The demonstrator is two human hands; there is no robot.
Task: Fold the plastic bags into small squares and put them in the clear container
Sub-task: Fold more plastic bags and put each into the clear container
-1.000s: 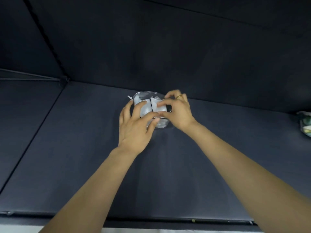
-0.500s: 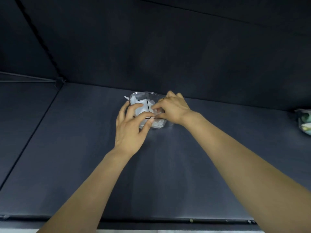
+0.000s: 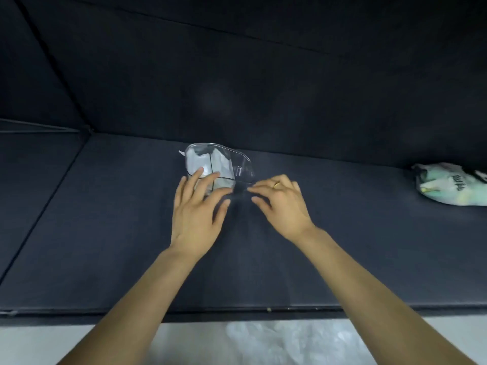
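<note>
The left hand [image 3: 196,210] lay a little left of the frame's centre with its grip released, the fingers straight and spread. Its fingertips reached over the near side of the clear container [image 3: 218,164]; whether they touched it could not be told. The right hand [image 3: 280,200], just right of centre, also had a released grip, its fingers loosely bent and holding nothing. A gold ring [image 3: 276,184] showed on one finger. The two hands were near each other but apart.

The container sat on the dark bench [image 3: 105,233] just above the left hand, at centre frame. White folded plastic bags [image 3: 199,162] lay inside it. At the right edge of the frame a pale green printed bag [image 3: 448,187] rested on the bench, well apart from the hands. At the bottom centre, below the bench edge, lay crumpled clear plastic [image 3: 276,341].
</note>
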